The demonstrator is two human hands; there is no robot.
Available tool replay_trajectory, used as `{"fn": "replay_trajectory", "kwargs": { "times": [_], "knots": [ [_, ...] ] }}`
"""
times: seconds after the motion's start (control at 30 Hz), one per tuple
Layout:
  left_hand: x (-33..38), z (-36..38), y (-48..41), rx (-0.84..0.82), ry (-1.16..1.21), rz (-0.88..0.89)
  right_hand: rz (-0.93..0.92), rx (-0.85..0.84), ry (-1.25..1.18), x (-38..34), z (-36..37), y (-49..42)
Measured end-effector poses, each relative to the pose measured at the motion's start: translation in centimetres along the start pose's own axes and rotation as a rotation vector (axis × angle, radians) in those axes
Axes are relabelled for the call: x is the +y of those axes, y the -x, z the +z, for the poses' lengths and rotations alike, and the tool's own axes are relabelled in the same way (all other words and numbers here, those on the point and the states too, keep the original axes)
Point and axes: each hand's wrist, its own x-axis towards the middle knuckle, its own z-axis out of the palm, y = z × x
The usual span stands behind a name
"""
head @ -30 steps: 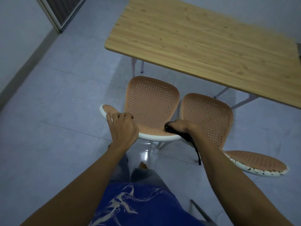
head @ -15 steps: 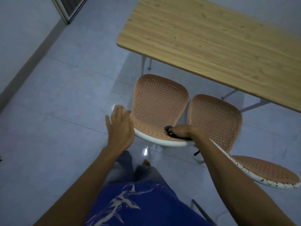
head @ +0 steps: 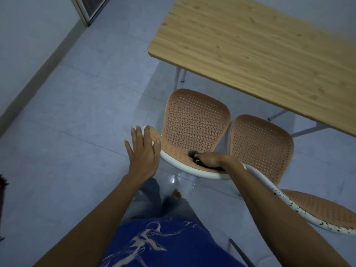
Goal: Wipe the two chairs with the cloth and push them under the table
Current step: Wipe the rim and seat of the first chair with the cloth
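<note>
Two orange mesh chairs with white rims stand side by side in front of the wooden table (head: pixel 250 45). The left chair (head: pixel 194 124) has its seat toward the table and its curved backrest toward me. My right hand (head: pixel 210 158) is shut on a dark cloth (head: pixel 194 155), pressed on the top of that backrest. My left hand (head: pixel 143 149) hovers flat with fingers spread, just left of the backrest's left end, holding nothing. The right chair (head: pixel 262 143) stands apart from both hands; its speckled backrest rim runs under my right forearm.
Pale tiled floor (head: pixel 77 122) stretches to the left up to a wall and a door frame (head: pixel 84 12). Thin table legs (head: pixel 178 76) stand behind the chairs. My legs and bare foot (head: pixel 176 194) are directly behind the left chair.
My left hand has let go of the left chair's backrest and lifted off with fingers spread. My right hand with the cloth stays on the backrest. The view has shifted left.
</note>
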Motion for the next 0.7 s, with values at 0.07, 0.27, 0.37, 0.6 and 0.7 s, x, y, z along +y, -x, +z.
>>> {"fn": "replay_trajectory", "kwargs": {
  "times": [0.07, 0.27, 0.37, 0.6, 0.7],
  "knots": [
    [0.2, 0.1, -0.1, 0.003, 0.014, -0.014, -0.118, 0.032, -0.024, -1.9, 0.6, 0.2],
    [0.0, -0.4, -0.1, -0.053, 0.046, -0.019, -0.265, 0.128, -0.286, -7.2, 1.2, -1.3],
    [-0.3, -0.9, -0.1, -0.087, 0.030, -0.004, -0.113, 0.043, -0.219, -5.7, 0.2, -1.2],
    [-0.8, -2.0, -0.7, -0.160, 0.107, -0.015, -0.222, 0.121, -0.213, -8.7, 0.9, 1.0],
    [-0.8, -3.1, -1.3, -0.224, 0.234, -0.081, -0.343, 0.260, -0.402, -12.1, 1.2, -1.0]
  ]
}}
